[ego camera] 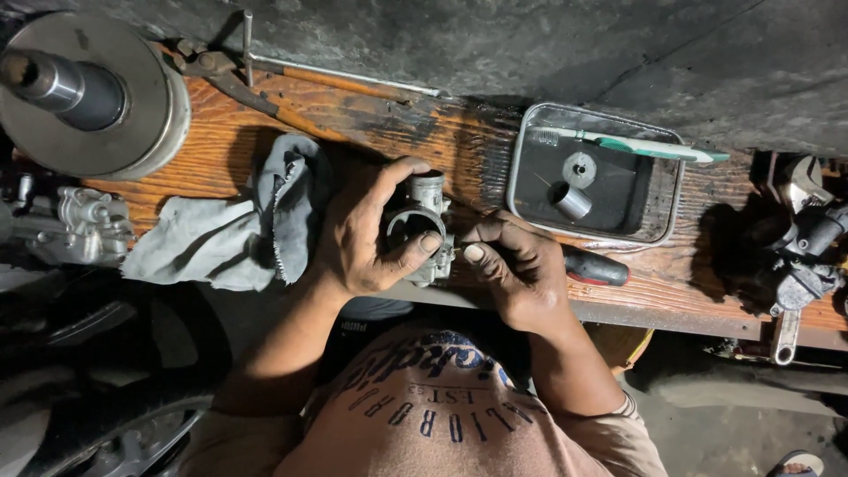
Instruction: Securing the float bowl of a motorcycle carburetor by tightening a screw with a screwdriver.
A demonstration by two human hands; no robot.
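My left hand [367, 237] grips a small grey metal carburettor body [424, 216] over the front edge of a wooden bench, thumb across its round opening and fingers curled over its top. My right hand [517, 269] is closed right beside it, fingertips pinched at the carburettor's right side; whatever they pinch is too small to make out. A screwdriver with a black and red handle [596, 267] lies on the bench just under my right hand.
A metal tray [667, 203] holds dark liquid, a small cylinder [574, 201] and a round part, with a green-white toothbrush [645, 146] across its rim. A grey rag [238, 225] lies left. A large round metal drum [88, 93], pliers [216, 75] and clamps [804, 256] are around.
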